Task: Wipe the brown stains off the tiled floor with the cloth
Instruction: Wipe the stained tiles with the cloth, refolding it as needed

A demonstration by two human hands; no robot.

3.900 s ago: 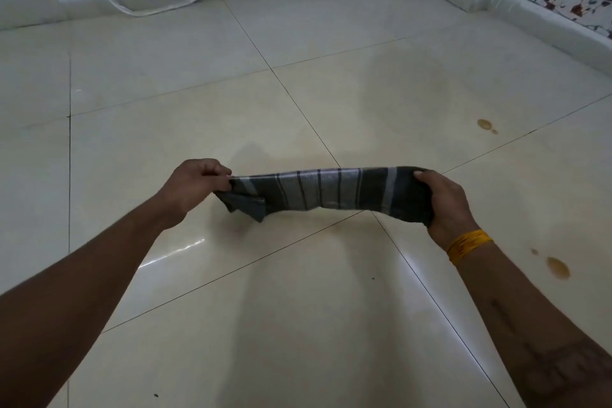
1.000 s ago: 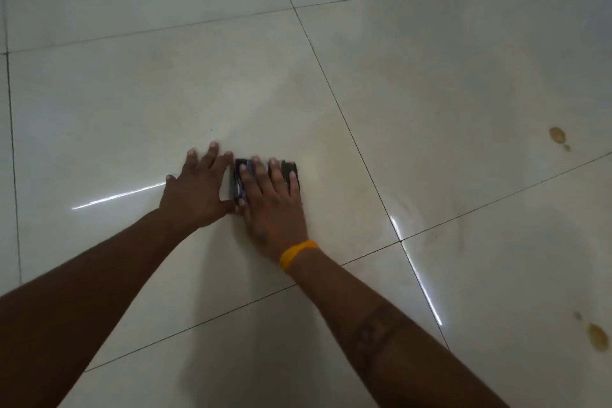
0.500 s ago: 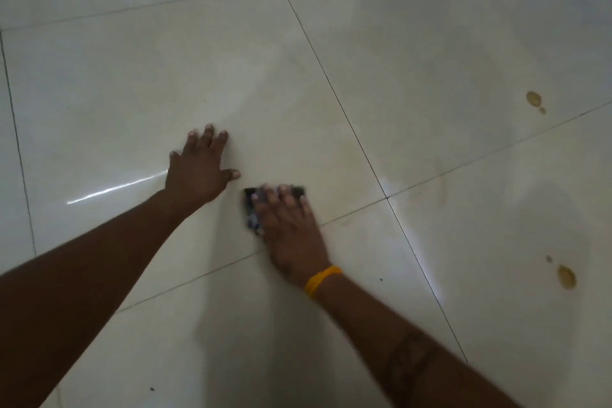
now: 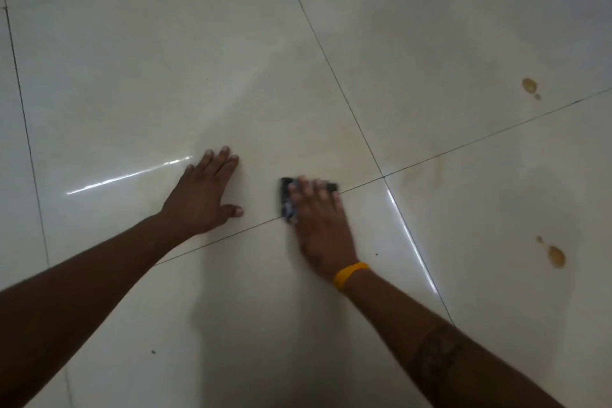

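A folded dark striped cloth (image 4: pixel 286 200) lies on the cream tiled floor (image 4: pixel 132 93), mostly hidden under my right hand (image 4: pixel 318 219). That hand presses flat on the cloth with straight fingers, over a grout line. My left hand (image 4: pixel 202 197) rests flat on the floor to the left, apart from the cloth. One brown stain (image 4: pixel 529 85) with a small spot beside it sits at the far right. A second brown stain (image 4: pixel 556 256) lies nearer, right of my right forearm.
Dark grout lines cross just right of the cloth at a tile corner (image 4: pixel 383 176). Faint yellowish smears (image 4: pixel 430 166) tint the tiles near that corner. Bright light streaks reflect off the glossy floor. Tiny dark specks (image 4: pixel 153 351) dot the near tile.
My right hand has slid the cloth to the right, away from my left hand, toward the tile corner. The left hand stays planted flat on the floor.
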